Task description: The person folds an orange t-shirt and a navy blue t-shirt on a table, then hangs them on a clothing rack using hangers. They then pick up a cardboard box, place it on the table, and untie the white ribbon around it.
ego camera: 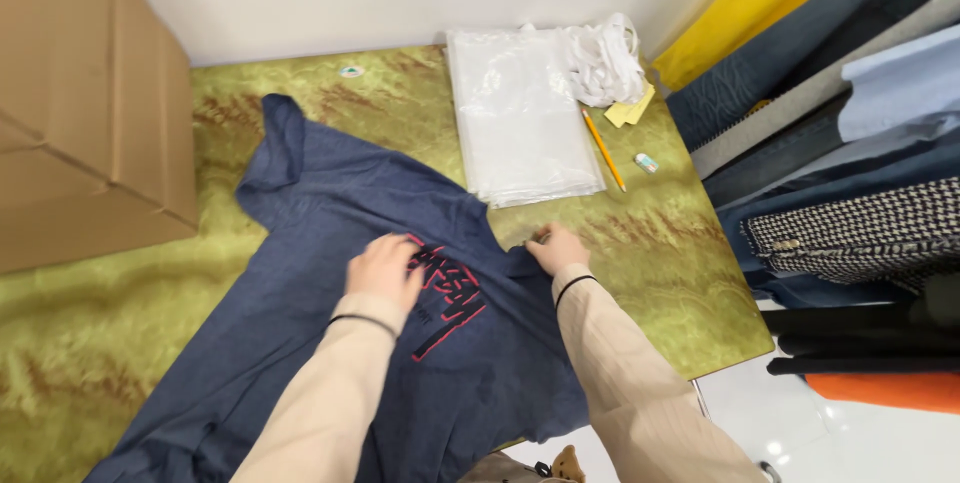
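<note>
We see the green-gold marbled tabletop [120, 323] bearing a navy cotton T-shirt with red print [330, 203], spread beneath both hands. Our left hand [385, 270] lies flat, pinning the print; our right hand [556, 246] pinches the shirt's edge, just below the stack of clear plastic bags [515, 123].

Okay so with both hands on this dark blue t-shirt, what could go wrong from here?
1. The right hand pinches the dark blue cotton t-shirt at its edge, close to the stack of clear plastic bags; a tug might drag them askew.
2. The left hand presses the red print flat, yet the far sleeve looks bunched, so creases may stay.
</note>
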